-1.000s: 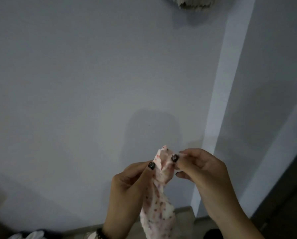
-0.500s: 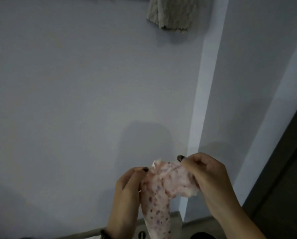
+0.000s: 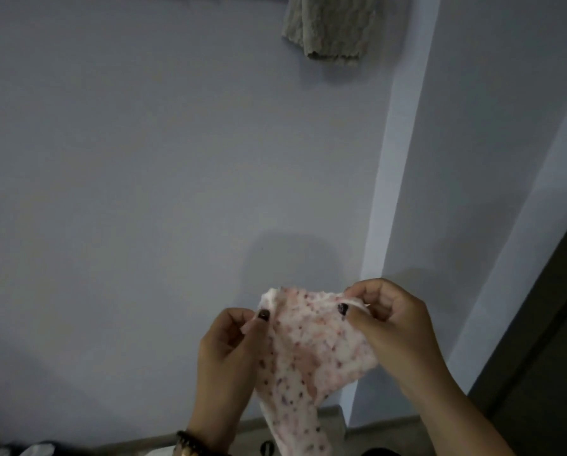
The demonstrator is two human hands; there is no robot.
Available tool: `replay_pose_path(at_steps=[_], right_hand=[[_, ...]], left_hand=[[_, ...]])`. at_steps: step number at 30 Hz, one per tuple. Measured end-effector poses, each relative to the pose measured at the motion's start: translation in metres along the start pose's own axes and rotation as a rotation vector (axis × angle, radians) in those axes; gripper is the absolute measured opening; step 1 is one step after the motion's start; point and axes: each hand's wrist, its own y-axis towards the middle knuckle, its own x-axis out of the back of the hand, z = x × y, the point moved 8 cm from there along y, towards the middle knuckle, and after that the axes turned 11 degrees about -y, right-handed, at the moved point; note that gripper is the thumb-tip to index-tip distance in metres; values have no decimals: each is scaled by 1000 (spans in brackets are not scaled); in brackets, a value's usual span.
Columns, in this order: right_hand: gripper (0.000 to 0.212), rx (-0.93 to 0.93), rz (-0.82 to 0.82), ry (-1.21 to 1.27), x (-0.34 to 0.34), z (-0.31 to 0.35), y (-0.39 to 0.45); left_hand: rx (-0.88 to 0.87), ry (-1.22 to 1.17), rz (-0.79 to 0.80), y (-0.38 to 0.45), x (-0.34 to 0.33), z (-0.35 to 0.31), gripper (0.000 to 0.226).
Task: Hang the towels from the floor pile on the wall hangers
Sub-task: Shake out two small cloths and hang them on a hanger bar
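I hold the soft white towel with pink and purple speckles [image 3: 311, 350] before the wall, left hand [image 3: 229, 353] and right hand [image 3: 394, 334] pinching its top edge; light, limp, best held by corners.

Pale wall [image 3: 144, 159], dark doorway [image 3: 551, 340] right, skirting board [image 3: 384, 426] below.
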Motion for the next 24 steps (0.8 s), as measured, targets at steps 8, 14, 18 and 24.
replay_pose_path(at_steps=[8, 14, 18, 24], right_hand=[[21, 6, -68, -187, 9, -18, 16], [14, 2, -72, -374, 1, -24, 21], [9, -66, -12, -228, -7, -29, 19], [32, -107, 177, 13, -18, -17, 13]], left_hand=[[48, -98, -79, 17, 21, 2, 13], [-78, 160, -78, 24, 42, -1, 10], [-36, 125, -92, 27, 52, 5, 7], [161, -111, -80, 29, 47, 22, 10]])
